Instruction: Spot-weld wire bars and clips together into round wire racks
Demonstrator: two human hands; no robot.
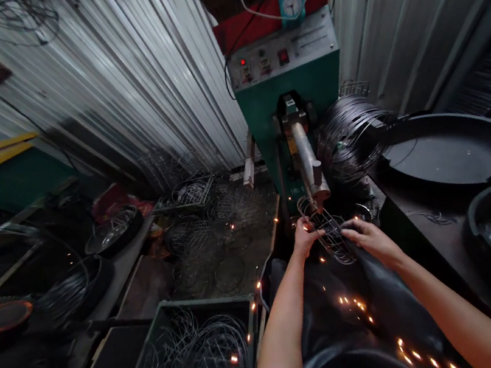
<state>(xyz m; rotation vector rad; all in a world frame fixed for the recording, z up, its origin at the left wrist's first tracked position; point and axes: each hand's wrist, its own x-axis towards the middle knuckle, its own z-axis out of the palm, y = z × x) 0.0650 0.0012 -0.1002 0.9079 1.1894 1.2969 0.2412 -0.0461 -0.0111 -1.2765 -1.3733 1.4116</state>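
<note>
Both hands are at a small wire basket (335,243) below the metal arm tip (319,188) of a green spot welding machine (252,106). My left hand (305,238) is closed on the basket's left side, thumb lying along the wires. At its right side, my right hand (366,237) pinches with thumb and fingers close to the wires; what exactly sits between the fingertips is too small to make out. Bright sparks fly around the basket and over the dark apron (330,319) on my lap.
A green bin (163,310) of wire rings and grids stands at lower left. Wire bundles (349,137) hang right of the machine. On the right bench lie a large shallow pan (443,148) and a black tub (474,230) with metal parts. Wire pieces (223,236) cover the floor.
</note>
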